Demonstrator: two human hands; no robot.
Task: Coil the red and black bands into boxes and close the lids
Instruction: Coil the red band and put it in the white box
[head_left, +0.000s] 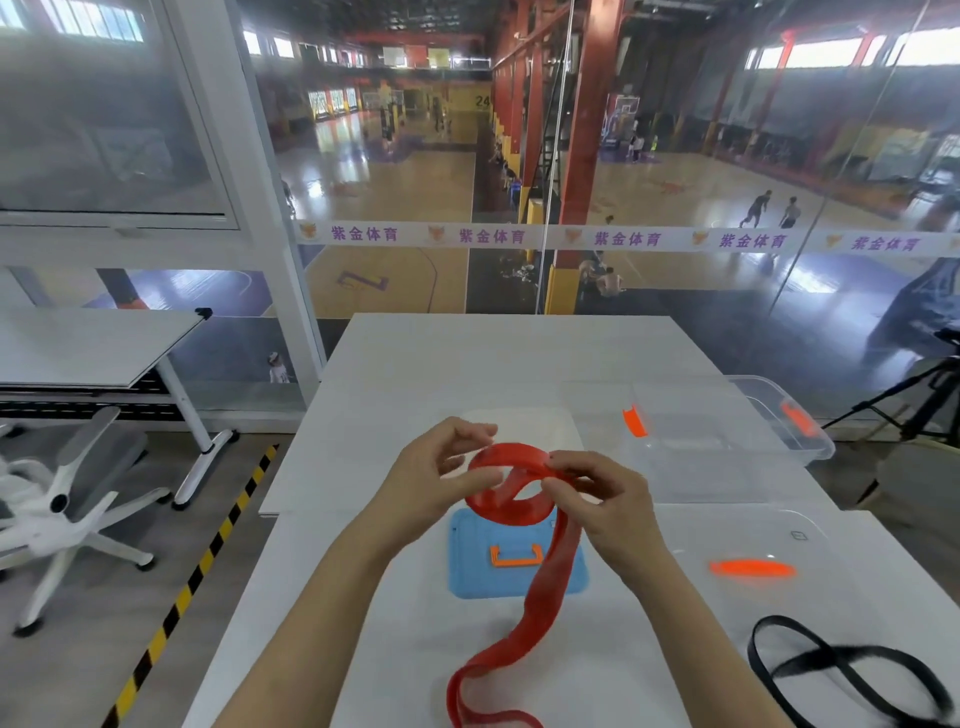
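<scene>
Far table (493, 353) offers passage — clear box (737, 452) and, seemingly, its lid (753, 540) block the right.

Our white table (493, 353) ahead, a swivel chair (67, 499) on our left, a second desk (93, 343), striped floor tape (208, 561), a tripod (904, 400) on our right

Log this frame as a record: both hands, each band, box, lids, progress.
left hand: holds the partly wound loop of the red band
right hand: pinches the red band at the loop's top
red band: partly coiled above the blue lid; long tail trails toward the near table edge
black band: loose, uncoiled, on the table, near right
clear box: open, far right, orange latches, no band inside
clear lid: flat on the table, nearer than the box
progress: no band boxed yet
</scene>
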